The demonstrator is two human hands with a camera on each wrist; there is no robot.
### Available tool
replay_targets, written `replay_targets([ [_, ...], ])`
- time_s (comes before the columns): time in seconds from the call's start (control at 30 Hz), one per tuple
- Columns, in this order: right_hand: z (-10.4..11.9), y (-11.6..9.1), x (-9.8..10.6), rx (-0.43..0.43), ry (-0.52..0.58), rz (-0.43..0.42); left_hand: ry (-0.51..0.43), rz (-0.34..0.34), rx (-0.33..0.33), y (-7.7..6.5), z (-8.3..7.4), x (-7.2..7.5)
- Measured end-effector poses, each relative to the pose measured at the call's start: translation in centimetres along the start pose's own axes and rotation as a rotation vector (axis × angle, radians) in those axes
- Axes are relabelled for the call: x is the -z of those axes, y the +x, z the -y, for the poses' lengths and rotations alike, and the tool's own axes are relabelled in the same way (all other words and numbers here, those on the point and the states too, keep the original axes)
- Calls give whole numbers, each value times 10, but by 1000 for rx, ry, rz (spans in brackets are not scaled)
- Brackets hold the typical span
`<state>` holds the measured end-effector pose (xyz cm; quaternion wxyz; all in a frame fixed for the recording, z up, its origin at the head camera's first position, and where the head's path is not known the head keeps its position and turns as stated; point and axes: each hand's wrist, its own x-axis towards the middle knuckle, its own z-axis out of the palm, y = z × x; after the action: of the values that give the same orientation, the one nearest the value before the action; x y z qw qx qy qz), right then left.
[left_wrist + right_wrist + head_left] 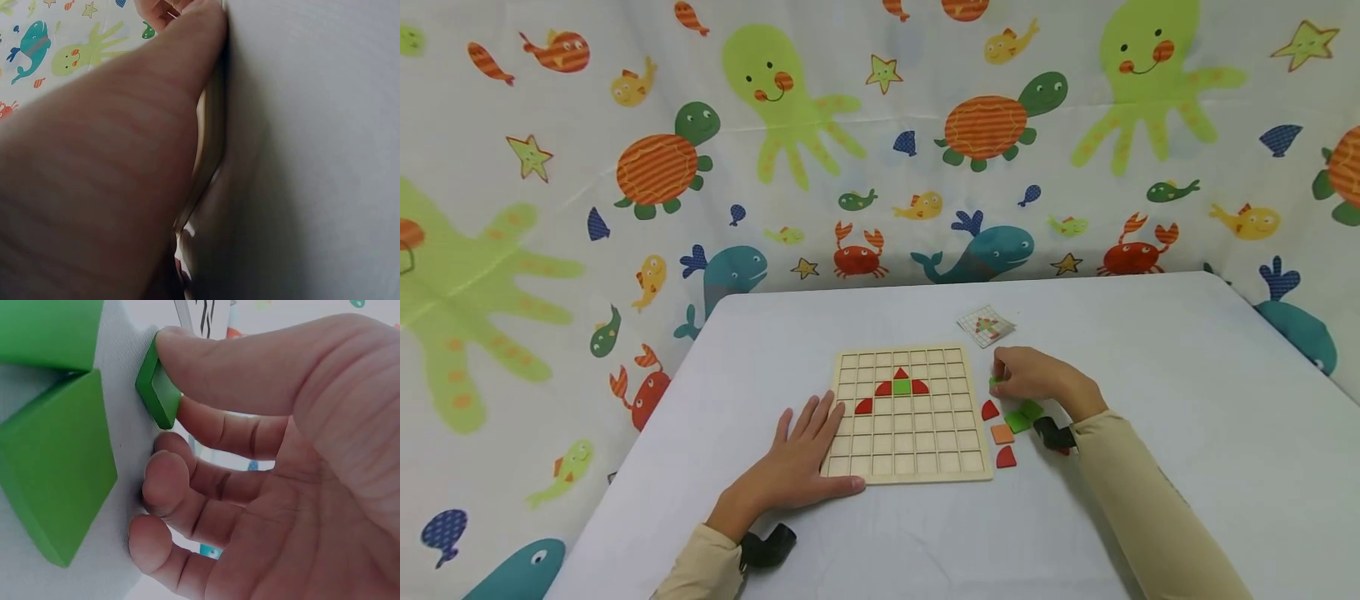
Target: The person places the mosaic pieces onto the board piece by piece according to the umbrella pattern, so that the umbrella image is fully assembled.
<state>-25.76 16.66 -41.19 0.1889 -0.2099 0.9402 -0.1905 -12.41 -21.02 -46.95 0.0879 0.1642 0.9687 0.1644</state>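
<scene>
A wooden grid board (917, 450) lies on the table, with a green square (902, 387) and several red pieces set in its upper rows. My left hand (801, 458) rests spread over the board's left edge, its thumb along the lower left corner. Right of the board, my right hand (1030, 373) pinches a green square tile (153, 387) between thumb and forefinger, close over the table. Below that hand lie two more green tiles (62, 469), a red quarter-round piece (990, 410), an orange square (1002, 433) and another red quarter-round piece (1006, 457).
A small picture card (986, 325) showing a coloured pattern on a grid lies beyond the board's upper right corner. Another red piece (1063, 452) peeks out under the right wrist. A curtain (880, 233) printed with sea animals hangs behind the white table (1187, 375).
</scene>
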Motion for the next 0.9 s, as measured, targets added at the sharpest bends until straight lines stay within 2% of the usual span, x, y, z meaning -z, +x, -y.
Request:
replay_targets([
  [0.13, -2, 0, 0, 32, -13, -31, -1, -2, -2, 0, -1, 1],
  [0.57, 2, 2, -2, 9, 8, -46, 1, -12, -8, -1, 1, 0],
  [0.73, 4, 3, -1, 108, 30, -88, 3, -4, -5, -1, 3, -1],
  [0.9, 7, 6, -5, 261, 84, -220, -5, -1, -9, -1, 3, 0],
])
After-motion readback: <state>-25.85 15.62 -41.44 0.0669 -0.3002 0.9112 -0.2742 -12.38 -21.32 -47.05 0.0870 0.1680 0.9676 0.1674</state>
